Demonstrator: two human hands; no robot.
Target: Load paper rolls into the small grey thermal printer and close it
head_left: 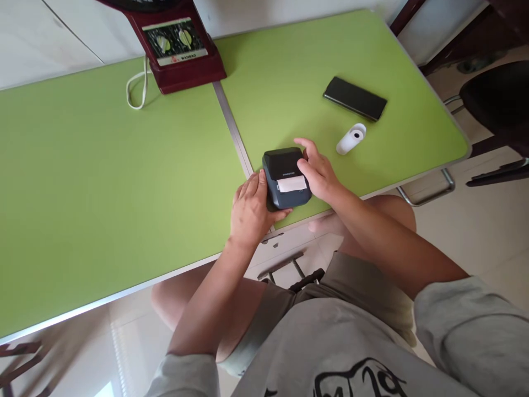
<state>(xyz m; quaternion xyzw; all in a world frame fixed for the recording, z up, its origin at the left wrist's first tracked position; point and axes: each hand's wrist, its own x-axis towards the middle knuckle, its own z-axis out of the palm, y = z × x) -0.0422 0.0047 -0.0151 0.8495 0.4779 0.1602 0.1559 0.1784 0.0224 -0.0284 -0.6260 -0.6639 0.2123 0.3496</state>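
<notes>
A small dark portable label printer rests on the green table near its front edge, with a short strip of pale paper coming out of its slot. My left hand is closed round the printer's left side, its thumb along the front edge. On the right side, my right hand grips the printer, its thumb on the top by the lid and its index finger stretched past the back corner. Beyond my right hand lies a white paper roll on its side. Further back is a black phone or wallet-like case.
A dark red fan base with two dials and a white cord stands at the table's back, against the wall. A metal seam crosses the green table. A black chair is at the right.
</notes>
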